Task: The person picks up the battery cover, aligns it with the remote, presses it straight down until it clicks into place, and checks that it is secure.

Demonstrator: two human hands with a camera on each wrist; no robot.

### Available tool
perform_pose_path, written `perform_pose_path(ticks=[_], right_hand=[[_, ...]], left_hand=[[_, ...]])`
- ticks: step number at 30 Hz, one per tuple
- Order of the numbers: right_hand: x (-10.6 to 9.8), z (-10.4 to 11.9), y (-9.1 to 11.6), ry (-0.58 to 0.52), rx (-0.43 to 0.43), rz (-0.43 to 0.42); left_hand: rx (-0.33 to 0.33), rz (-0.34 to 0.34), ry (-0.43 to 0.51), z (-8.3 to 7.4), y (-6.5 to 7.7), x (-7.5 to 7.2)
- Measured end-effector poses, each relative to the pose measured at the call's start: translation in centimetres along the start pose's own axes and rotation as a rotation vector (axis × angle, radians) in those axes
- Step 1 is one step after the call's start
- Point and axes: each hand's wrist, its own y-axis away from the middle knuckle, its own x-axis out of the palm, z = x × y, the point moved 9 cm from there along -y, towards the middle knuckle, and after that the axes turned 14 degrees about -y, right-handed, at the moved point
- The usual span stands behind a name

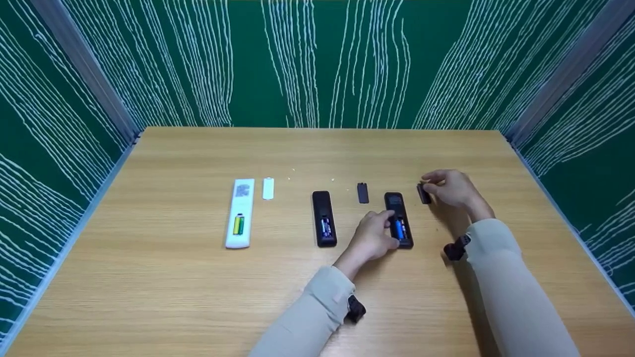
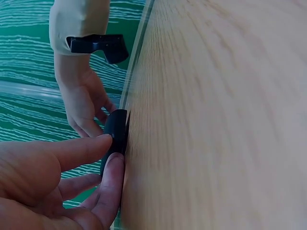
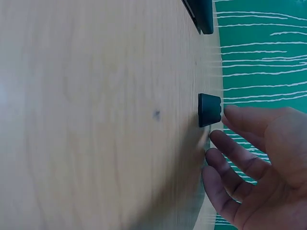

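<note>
My left hand (image 1: 372, 235) holds a black remote control (image 1: 407, 218) by its left side, thumb near its lower end and fingers higher up. The remote lies face down; batteries (image 1: 401, 229) show in its uncovered compartment. To the right, my right hand (image 1: 451, 188) pinches a small black battery cover (image 1: 423, 194) between thumb and finger at its far end. In the right wrist view the cover (image 3: 209, 110) is close over the table, with the thumb at its upper edge and the other fingers spread below.
Left of my hand lies another black remote (image 1: 321, 203) with batteries showing, and a dark cover (image 1: 363, 193) beyond it. Farther left are a white remote (image 1: 243, 198) with green-yellow batteries (image 1: 238, 224) and its white cover (image 1: 268, 189). Tiny white bits dot the wooden table (image 1: 198, 297).
</note>
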Motion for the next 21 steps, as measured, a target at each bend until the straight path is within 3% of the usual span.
perform_pose_path(ticks=[21], right_hand=[[0.44,-0.22,-0.5,0.003,0.023,0.028]], left_hand=[[-0.007,-0.002,-0.001,-0.13,0.12,-0.17]])
